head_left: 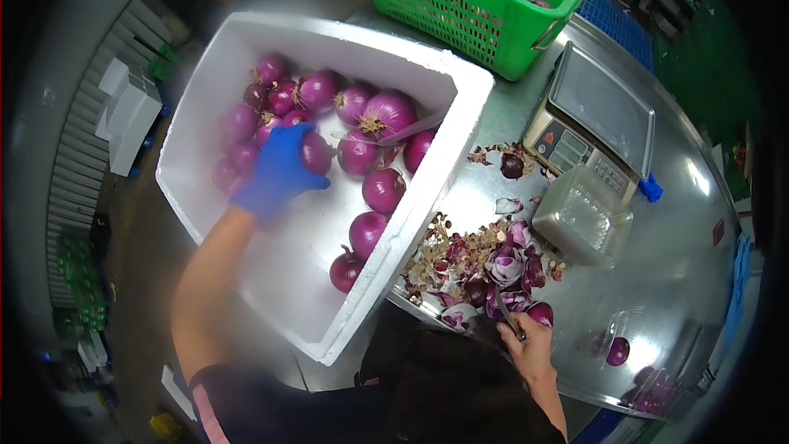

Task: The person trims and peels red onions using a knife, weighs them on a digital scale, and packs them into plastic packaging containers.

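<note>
Over the head feed I see smooth, glossy red onions (383,191), a metal knife (507,317), dry, papery peelings (448,255), a matt foam box (423,238), a polished, reflective metal tabletop (649,296), a plastic crate (440,20) and clear, shiny plastic containers (575,234).

Onions (359,154) in a box (304,267) — scale (604,107) to its right, basket (448,20) behind.

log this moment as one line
left hand: blue-gloved, among onions in box, grip unclear | right hand: bare, holding knife at peelings | crate: beyond box, more onions inside
</note>
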Action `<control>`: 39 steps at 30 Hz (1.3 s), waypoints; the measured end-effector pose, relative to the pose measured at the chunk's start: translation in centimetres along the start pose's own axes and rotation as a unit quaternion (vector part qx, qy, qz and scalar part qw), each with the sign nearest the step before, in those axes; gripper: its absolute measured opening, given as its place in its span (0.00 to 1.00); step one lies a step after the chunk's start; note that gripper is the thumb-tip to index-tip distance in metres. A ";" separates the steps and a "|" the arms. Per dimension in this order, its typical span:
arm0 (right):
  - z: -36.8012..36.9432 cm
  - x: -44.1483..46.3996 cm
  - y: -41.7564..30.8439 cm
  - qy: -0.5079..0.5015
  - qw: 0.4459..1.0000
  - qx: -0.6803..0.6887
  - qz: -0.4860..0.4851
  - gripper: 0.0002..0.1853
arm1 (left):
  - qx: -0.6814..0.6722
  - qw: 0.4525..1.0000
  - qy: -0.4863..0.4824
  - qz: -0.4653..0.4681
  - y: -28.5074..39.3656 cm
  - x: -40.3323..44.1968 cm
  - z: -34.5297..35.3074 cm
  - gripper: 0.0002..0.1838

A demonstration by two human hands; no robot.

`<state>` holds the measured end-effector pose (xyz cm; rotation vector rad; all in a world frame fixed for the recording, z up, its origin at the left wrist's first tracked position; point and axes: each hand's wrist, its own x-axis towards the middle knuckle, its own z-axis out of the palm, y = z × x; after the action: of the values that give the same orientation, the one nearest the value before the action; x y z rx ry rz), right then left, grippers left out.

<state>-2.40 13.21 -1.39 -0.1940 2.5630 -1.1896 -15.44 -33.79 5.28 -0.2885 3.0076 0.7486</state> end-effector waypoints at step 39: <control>-5.8 -3.5 5.9 -0.002 0.986 -0.081 -0.146 0.24 | -0.541 0.741 -0.398 -0.018 21.8 -18.4 13.1 0.56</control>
<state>-0.93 22.08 -1.65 -0.6259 2.6943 -1.0705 -1.68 -5.59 5.16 0.0058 1.4991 1.9107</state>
